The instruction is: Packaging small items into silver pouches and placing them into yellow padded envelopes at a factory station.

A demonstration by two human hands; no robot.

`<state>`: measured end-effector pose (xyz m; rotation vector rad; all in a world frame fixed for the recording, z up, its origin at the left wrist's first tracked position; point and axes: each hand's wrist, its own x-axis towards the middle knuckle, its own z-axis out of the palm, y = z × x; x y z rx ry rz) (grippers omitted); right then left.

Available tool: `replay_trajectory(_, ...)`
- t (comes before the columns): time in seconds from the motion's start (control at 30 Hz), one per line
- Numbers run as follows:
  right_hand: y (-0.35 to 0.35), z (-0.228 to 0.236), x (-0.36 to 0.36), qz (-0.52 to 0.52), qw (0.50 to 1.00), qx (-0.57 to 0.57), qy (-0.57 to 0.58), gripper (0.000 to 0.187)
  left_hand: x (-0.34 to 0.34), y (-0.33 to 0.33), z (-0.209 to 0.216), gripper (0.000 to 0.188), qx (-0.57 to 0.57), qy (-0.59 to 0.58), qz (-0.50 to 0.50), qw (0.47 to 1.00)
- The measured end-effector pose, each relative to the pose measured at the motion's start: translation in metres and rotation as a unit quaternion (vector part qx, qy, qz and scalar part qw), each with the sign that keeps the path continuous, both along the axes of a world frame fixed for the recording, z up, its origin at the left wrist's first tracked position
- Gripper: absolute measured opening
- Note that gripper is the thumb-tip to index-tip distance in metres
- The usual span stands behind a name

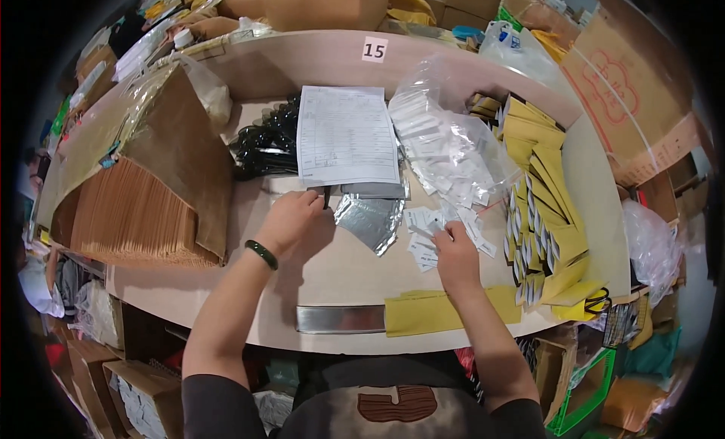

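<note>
My left hand [291,218], a dark green bangle [261,255] on its wrist, is closed by the lower edge of a printed paper sheet [347,133]. A thin black piece [327,196] shows at its fingertips; its kind is unclear. Glossy black pieces with rounded ends [272,141] lie heaped left of the sheet. Silver foil pouches [371,220] stick out below the sheet. My right hand [458,254] pinches a small white printed slip [436,226] over a loose pile of such slips [421,246]. A clear plastic bag [453,148] with more slips lies behind it.
An open carton of brown cardboard sheets [140,220] stands at the left. Yellow folded sleeves [540,205] are stacked along the right wall. At the front edge lie a silver strip [340,319] and yellow sleeves [430,312]. A low curved partition [317,58] rims the table.
</note>
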<state>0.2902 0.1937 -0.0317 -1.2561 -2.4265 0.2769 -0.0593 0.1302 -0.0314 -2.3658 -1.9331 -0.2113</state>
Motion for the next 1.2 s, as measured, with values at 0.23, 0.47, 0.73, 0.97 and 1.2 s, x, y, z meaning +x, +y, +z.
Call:
replay_trajectory(0.23,-0.011,-0.010,-0.091,0.008,0.960,-0.202,0.194,0.020,0.043,-0.056,0.052,0.015,0.279,-0.310,0.133,0.899)
replay_trajectory(0.47,-0.022,-0.005,-0.123,-0.013,0.993,-0.109,-0.038,0.017,0.071,-0.158,-0.012,0.015,0.234,-0.533,0.344,0.737)
replay_trajectory(0.73,-0.037,-0.021,-0.118,0.048,0.996,-0.060,0.038,0.024,0.089,-0.162,-0.034,0.018,0.199,-0.592,0.294,0.724)
replay_trajectory(0.97,-0.067,-0.001,-0.085,0.236,0.935,-0.036,0.261,0.030,0.079,-0.202,-0.015,0.015,0.179,-0.403,0.314,0.841)
replay_trajectory(1.2,-0.114,-0.006,-0.055,0.316,0.942,0.032,0.108,0.040,0.111,-0.182,-0.008,0.007,0.137,-0.439,0.254,0.851)
